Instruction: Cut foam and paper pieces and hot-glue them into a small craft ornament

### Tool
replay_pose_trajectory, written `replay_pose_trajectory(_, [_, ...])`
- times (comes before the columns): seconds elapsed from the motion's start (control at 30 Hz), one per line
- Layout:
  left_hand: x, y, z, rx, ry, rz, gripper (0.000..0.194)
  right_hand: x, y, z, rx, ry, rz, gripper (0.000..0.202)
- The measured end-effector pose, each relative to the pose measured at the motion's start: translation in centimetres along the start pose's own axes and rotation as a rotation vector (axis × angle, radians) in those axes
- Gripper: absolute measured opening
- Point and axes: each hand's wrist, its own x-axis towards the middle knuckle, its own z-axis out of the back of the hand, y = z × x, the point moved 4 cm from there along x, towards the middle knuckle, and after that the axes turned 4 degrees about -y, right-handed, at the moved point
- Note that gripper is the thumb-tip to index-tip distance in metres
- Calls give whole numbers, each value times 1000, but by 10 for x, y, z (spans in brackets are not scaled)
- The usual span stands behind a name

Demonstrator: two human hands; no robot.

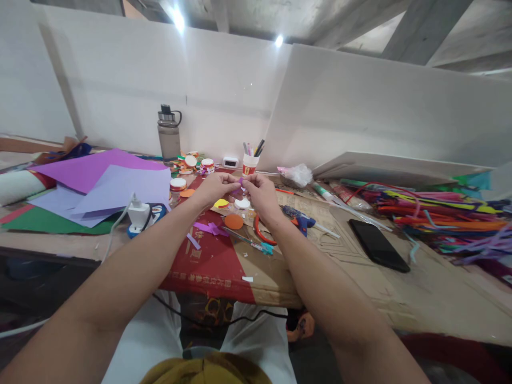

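My left hand (216, 188) and my right hand (261, 194) meet over the middle of the work surface, fingertips pinched on a small purple piece (240, 184) between them. Its shape is mostly hidden by the fingers. Just below the hands lie a white round lid (242, 204), a yellow disc (221, 203) and an orange disc (233, 222). Purple paper strips (211, 229) rest on the red part of the cardboard. A red-handled tool (264, 232) lies under my right wrist, with a blue glue gun (302, 221) to its right.
Purple and lilac sheets (124, 189) and a power plug (140, 213) lie left. A bottle (168, 133) and a cup of pens (250, 162) stand behind. A phone (378, 244) and pipe cleaners (432, 208) lie right. The cardboard's front edge (240, 296) is near my lap.
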Motion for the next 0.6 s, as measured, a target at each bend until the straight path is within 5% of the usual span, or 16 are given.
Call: replay_pose_trajectory(0.6, [-1, -2, 6, -189, -164, 20, 21, 2, 0, 4, -2, -4, 5, 11])
